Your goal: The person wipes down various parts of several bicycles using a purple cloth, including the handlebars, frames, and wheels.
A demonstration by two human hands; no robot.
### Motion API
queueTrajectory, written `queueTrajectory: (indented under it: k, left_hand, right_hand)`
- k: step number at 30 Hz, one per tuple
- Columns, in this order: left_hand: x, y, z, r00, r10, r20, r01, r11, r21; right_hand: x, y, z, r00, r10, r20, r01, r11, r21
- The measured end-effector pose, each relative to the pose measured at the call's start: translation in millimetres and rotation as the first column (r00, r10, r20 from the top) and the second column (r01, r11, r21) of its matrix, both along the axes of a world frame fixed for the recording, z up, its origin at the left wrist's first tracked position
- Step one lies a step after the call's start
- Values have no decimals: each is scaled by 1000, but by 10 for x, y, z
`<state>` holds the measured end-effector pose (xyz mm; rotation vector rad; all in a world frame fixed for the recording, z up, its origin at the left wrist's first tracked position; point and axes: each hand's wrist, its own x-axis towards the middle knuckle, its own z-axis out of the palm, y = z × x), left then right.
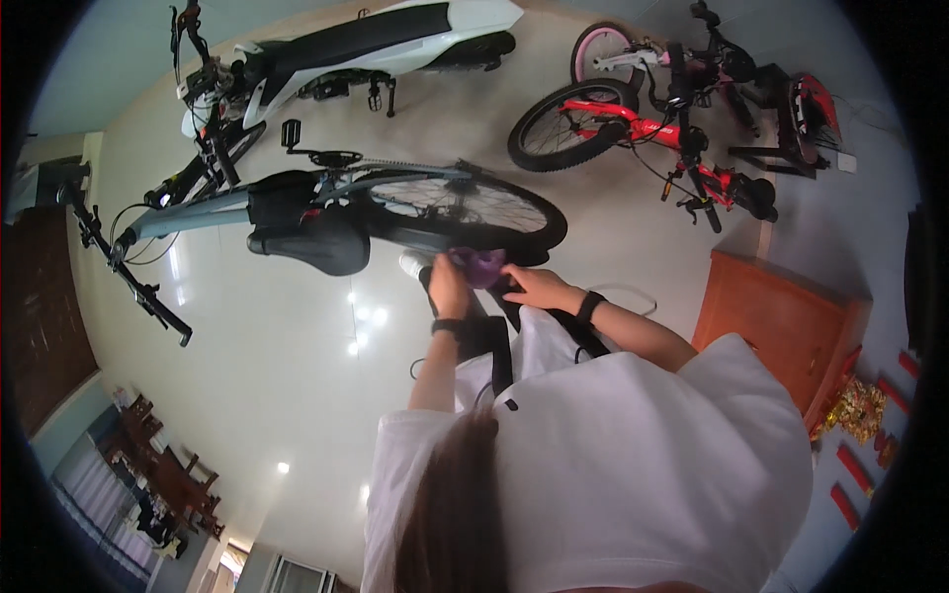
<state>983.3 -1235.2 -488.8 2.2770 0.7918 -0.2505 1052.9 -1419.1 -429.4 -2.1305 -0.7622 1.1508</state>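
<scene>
1. At the far side stands a white motorbike (pixel 361 44), perhaps parked back there to save space
2. Nearer stands a blue-grey bicycle (pixel 292 203), its rear wheel (pixel 465 208) just in front of the person (pixel 633 455)
3. The left hand (pixel 451 289) has its fingers closed on the left edge of a purple cloth (pixel 478 267); the right hand (pixel 546 289) touches the right edge, though I cannot tell how tightly
4. That purple cloth lies bunched between both hands, near the wheel, likely held from two sides to manage its loose folds

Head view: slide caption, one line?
Left hand and right hand hold a purple cloth near the rear wheel of a blue-grey bicycle.
</scene>
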Motion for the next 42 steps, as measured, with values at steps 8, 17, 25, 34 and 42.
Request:
queueTrajectory:
  k: [8,17,25,34,42]
  left_hand:
    - [119,200,100,1000,-7,-29,9,998,64]
    - [413,-51,568,950,-312,16,312,945,-94]
    - [411,326,237,989,-146,21,148,986,-77]
    - [-40,229,-38,978,-201,-63,200,979,-30]
    - [-772,342,-88,829,-475,-293,454,880,-142]
  right_hand:
    - [-53,759,-146,995,-54,89,52,998,23]
    - [-260,440,-281,950,-177,258,202,977,-71]
    - [-104,893,-442,933,46,358,17,985,-170]
    - [-234,558,-609,908,244,340,-163,954,-250]
    - [-649,744,-596,816,500,289,-439,863,-251]
